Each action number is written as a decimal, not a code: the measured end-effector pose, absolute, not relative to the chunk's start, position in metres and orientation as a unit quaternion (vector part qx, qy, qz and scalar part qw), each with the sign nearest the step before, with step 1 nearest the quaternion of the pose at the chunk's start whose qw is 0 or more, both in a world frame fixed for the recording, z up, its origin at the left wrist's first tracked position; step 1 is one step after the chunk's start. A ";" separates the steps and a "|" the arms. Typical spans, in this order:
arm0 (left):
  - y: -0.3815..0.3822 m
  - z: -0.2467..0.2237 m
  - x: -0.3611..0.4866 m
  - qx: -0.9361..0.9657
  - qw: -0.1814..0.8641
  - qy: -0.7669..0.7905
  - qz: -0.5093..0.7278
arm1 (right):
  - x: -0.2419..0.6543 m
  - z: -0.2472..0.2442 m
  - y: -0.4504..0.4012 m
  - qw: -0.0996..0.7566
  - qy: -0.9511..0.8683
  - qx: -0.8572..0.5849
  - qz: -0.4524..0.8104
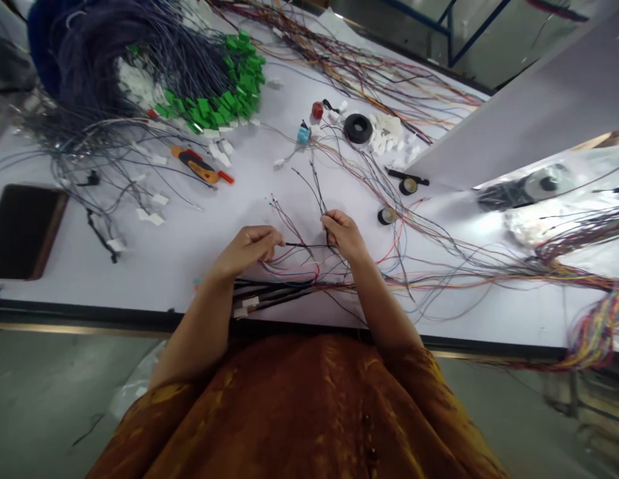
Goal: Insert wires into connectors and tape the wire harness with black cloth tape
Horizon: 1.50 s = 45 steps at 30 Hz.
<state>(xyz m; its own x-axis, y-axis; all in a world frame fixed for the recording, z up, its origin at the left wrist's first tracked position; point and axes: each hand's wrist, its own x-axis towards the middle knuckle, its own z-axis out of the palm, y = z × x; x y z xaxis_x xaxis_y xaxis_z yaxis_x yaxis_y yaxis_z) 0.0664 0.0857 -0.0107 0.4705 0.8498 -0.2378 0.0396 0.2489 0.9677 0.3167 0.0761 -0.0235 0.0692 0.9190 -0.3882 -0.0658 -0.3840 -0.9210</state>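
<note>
- A white work surface (pixel 90 286) fills most of the view, with a dark strip along its near edge.
- The person's rust-orange patterned top (pixel 299 412) sits just behind that edge.
- A dark blue wire bundle (pixel 104 60) lies at the far left corner of the surface, fanning into a cluster of green connectors (pixel 224 93).
- Long multicoloured wires (pixel 489 279) stretch across the right side of the surface and pass under and around both hands.
- A dark flat tablet (pixel 24 229) lies near the left edge of the surface.
- The left hand (pixel 244 253) rests just above the near edge, its grip closed between thumb and fingers on one end of a thin black wire.
- The right hand (pixel 344 236) sits just beside it, its grip clamped on the other end of that wire, with a few other thin wires rising from the fingers.
- Black sleeved cables (pixel 269 293) with white connectors lie just below both hands, near the edge.
- An orange-handled cutter (pixel 197 166) lies farther up the surface, left of the hands.
- A black tape roll (pixel 358 128) sits beyond the hands, beside a heap of white connectors (pixel 384 133).
- The thin black wire (pixel 304 245) spans the gap between the hands, held taut and level just above the surface.
</note>
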 end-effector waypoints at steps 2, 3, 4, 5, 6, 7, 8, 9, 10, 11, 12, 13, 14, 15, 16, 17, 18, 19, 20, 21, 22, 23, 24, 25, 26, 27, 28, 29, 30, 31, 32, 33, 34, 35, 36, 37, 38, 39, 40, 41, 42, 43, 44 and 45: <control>0.087 -0.010 0.070 0.536 0.653 0.436 0.311 | 0.318 -0.024 0.073 0.436 -0.371 -0.592 0.567; 0.088 -0.009 0.072 0.532 0.640 0.442 0.334 | 0.318 -0.024 0.072 0.439 -0.382 -0.590 0.559; 0.090 -0.009 0.075 0.525 0.629 0.445 0.360 | 0.318 -0.023 0.070 0.441 -0.393 -0.589 0.552; 0.091 -0.009 0.078 0.517 0.623 0.445 0.384 | 0.318 -0.022 0.068 0.442 -0.404 -0.587 0.545; 0.093 -0.009 0.081 0.509 0.622 0.442 0.399 | 0.317 -0.020 0.067 0.441 -0.414 -0.586 0.539; 0.095 -0.010 0.083 0.502 0.626 0.437 0.406 | 0.316 -0.019 0.065 0.441 -0.421 -0.585 0.534; 0.096 -0.010 0.086 0.497 0.632 0.433 0.408 | 0.316 -0.018 0.064 0.443 -0.426 -0.585 0.529; 0.097 -0.010 0.088 0.494 0.638 0.429 0.406 | 0.316 -0.016 0.063 0.445 -0.430 -0.585 0.524; 0.098 -0.011 0.089 0.491 0.640 0.427 0.407 | 0.315 -0.015 0.062 0.448 -0.431 -0.586 0.519; 0.098 -0.011 0.091 0.489 0.641 0.427 0.410 | 0.315 -0.015 0.061 0.450 -0.432 -0.588 0.515; 0.098 -0.010 0.092 0.486 0.640 0.426 0.415 | 0.315 -0.014 0.060 0.450 -0.432 -0.592 0.511; 0.098 -0.010 0.094 0.484 0.637 0.427 0.421 | 0.315 -0.014 0.059 0.447 -0.433 -0.595 0.508; 0.100 -0.008 0.095 0.482 0.632 0.429 0.428 | 0.315 -0.013 0.058 0.445 -0.435 -0.598 0.505; 0.101 -0.007 0.097 0.481 0.626 0.432 0.437 | 0.314 -0.013 0.057 0.442 -0.439 -0.600 0.501; 0.104 -0.005 0.100 0.480 0.617 0.435 0.447 | 0.313 -0.013 0.056 0.441 -0.444 -0.601 0.497; 0.108 -0.003 0.102 0.480 0.606 0.436 0.461 | 0.312 -0.013 0.055 0.439 -0.452 -0.600 0.493; 0.112 -0.001 0.105 0.479 0.592 0.436 0.480 | 0.311 -0.014 0.053 0.436 -0.462 -0.599 0.487; 0.117 0.001 0.108 0.477 0.577 0.433 0.503 | 0.309 -0.014 0.052 0.432 -0.473 -0.599 0.481; 0.121 0.004 0.111 0.476 0.560 0.429 0.526 | 0.308 -0.015 0.050 0.427 -0.485 -0.600 0.473; 0.125 0.007 0.113 0.475 0.543 0.424 0.547 | 0.306 -0.015 0.049 0.422 -0.498 -0.600 0.463; 0.129 0.009 0.116 0.478 0.525 0.421 0.565 | 0.306 -0.016 0.048 0.417 -0.512 -0.599 0.452; 0.131 0.012 0.118 0.483 0.508 0.422 0.575 | 0.305 -0.018 0.048 0.413 -0.527 -0.598 0.440; 0.132 0.014 0.119 0.490 0.493 0.425 0.580 | 0.306 -0.019 0.047 0.406 -0.544 -0.596 0.429; 0.132 0.016 0.120 0.496 0.481 0.431 0.581 | 0.307 -0.020 0.047 0.395 -0.562 -0.594 0.418; 0.132 0.017 0.120 0.497 0.472 0.438 0.581 | 0.309 -0.021 0.046 0.377 -0.583 -0.593 0.409; 0.131 0.018 0.120 0.493 0.466 0.446 0.583 | 0.311 -0.021 0.046 0.354 -0.604 -0.591 0.401; 0.130 0.017 0.119 0.483 0.464 0.454 0.587 | 0.314 -0.020 0.045 0.328 -0.624 -0.588 0.397; 0.129 0.017 0.118 0.468 0.464 0.461 0.594 | 0.317 -0.018 0.044 0.304 -0.639 -0.586 0.394; 0.127 0.015 0.117 0.451 0.465 0.468 0.601 | 0.319 -0.016 0.043 0.284 -0.649 -0.585 0.395; 0.127 0.014 0.116 0.432 0.467 0.473 0.609 | 0.322 -0.014 0.042 0.270 -0.654 -0.584 0.398; 0.126 0.012 0.115 0.413 0.471 0.478 0.616 | 0.324 -0.012 0.042 0.261 -0.655 -0.585 0.401; 0.125 0.010 0.113 0.394 0.476 0.482 0.621 | 0.325 -0.010 0.041 0.257 -0.654 -0.586 0.404; 0.125 0.007 0.111 0.373 0.483 0.487 0.625 | 0.327 -0.009 0.040 0.258 -0.651 -0.584 0.411; 0.124 0.005 0.109 0.351 0.492 0.491 0.627 | 0.328 -0.009 0.040 0.265 -0.646 -0.579 0.421; 0.124 0.003 0.107 0.327 0.502 0.496 0.628 | 0.329 -0.010 0.040 0.278 -0.635 -0.574 0.436; 0.123 0.000 0.104 0.305 0.512 0.503 0.626 | 0.331 -0.012 0.039 0.295 -0.615 -0.573 0.455; 0.122 -0.002 0.102 0.285 0.521 0.510 0.623 | 0.332 -0.015 0.039 0.313 -0.587 -0.576 0.475; 0.121 -0.004 0.100 0.271 0.526 0.515 0.620 | 0.333 -0.018 0.039 0.330 -0.552 -0.584 0.495; 0.119 -0.005 0.098 0.265 0.530 0.517 0.617 | 0.333 -0.022 0.038 0.345 -0.515 -0.595 0.511; 0.118 -0.006 0.097 0.268 0.533 0.513 0.617 | 0.334 -0.025 0.038 0.356 -0.480 -0.607 0.523; 0.116 -0.006 0.095 0.279 0.535 0.503 0.619 | 0.334 -0.028 0.038 0.367 -0.451 -0.616 0.531; 0.114 -0.005 0.094 0.293 0.538 0.488 0.622 | 0.334 -0.029 0.038 0.377 -0.429 -0.621 0.537; 0.112 -0.004 0.093 0.309 0.540 0.472 0.625 | 0.334 -0.031 0.038 0.385 -0.416 -0.622 0.540; 0.111 -0.003 0.093 0.322 0.543 0.458 0.626 | 0.334 -0.031 0.038 0.391 -0.409 -0.623 0.541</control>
<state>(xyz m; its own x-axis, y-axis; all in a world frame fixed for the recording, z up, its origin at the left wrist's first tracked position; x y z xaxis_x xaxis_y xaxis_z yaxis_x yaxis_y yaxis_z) 0.0930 0.1108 -0.0030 -0.2013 0.9750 -0.0939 -0.3849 0.0094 0.9229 0.3339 0.0383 -0.0309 0.0804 0.9316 -0.3544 0.0859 -0.3607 -0.9287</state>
